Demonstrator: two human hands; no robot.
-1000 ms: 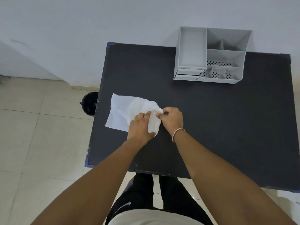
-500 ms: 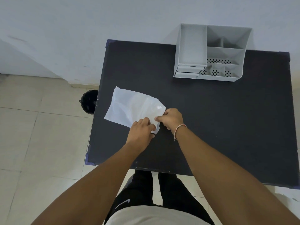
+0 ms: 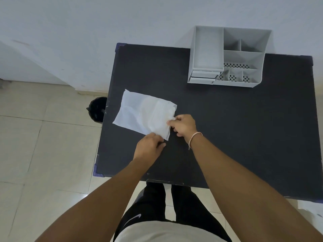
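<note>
**Head view: flap laid flat**

The white cloth lies near the left edge of the tabletop, its flap flatter than a second ago, so the fold looks nearly set. The right hand pinches its right edge. The left hand curls at the near corner, grip unclear.

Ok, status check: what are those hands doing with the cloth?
Left hand and right hand pinch cloth at right end. Cloth flat on table. Organizer far off, nothing blocking.
</note>
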